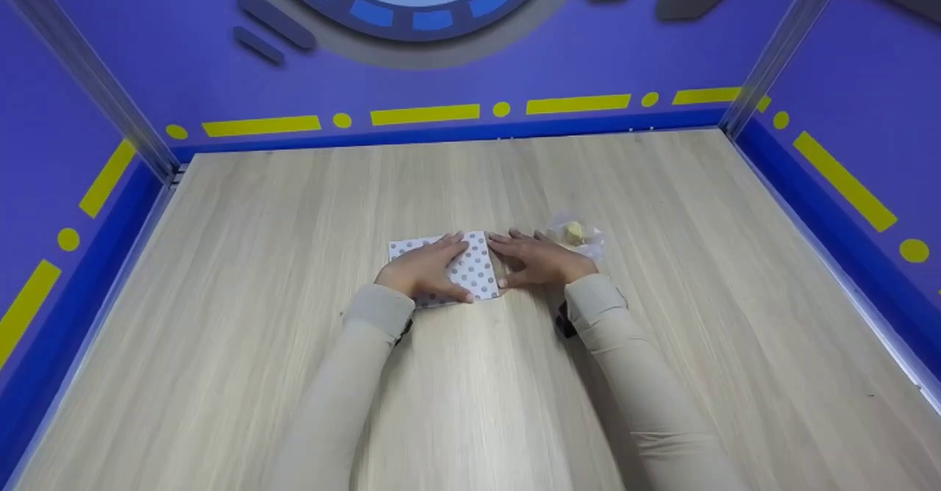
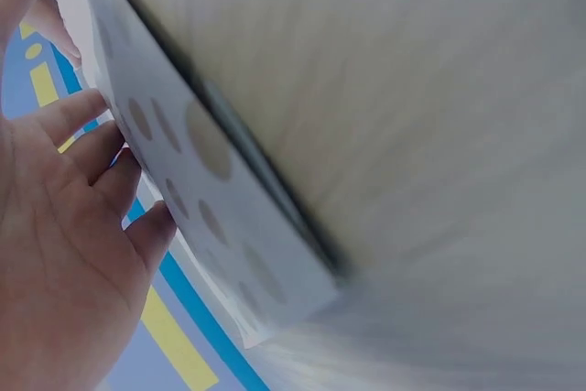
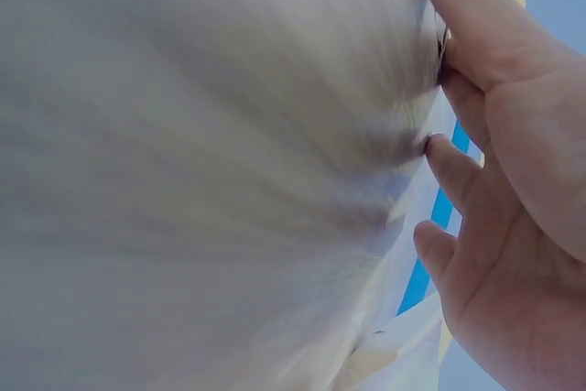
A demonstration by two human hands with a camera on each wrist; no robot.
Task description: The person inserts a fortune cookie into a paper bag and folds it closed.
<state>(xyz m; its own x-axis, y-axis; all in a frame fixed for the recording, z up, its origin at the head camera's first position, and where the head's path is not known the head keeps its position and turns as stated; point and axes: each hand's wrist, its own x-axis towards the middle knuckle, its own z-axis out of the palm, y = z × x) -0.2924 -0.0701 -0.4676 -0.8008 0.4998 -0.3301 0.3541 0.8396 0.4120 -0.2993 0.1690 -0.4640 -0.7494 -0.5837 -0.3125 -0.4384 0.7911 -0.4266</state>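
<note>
A flat white paper piece with grey polka dots (image 1: 476, 267) lies on the table in the head view; whether it is a folded bag or a sheet I cannot tell. My left hand (image 1: 426, 264) rests over its left part, fingers and thumb spread. In the left wrist view the dotted paper (image 2: 206, 199) shows a long edge just off the tabletop, beside my left hand (image 2: 73, 235). My right hand (image 1: 542, 257) touches down at the paper's right edge, fingers extended, over a brownish patch. The right wrist view shows my right hand (image 3: 513, 226) with fingertips at the table.
Just beyond my right hand lies a crumpled clear plastic bag (image 1: 594, 242) with a pale yellow lump (image 1: 574, 234) in it. Blue-purple panels (image 1: 412, 87) with yellow marks stand along the back and both sides of the wooden table (image 1: 220, 314).
</note>
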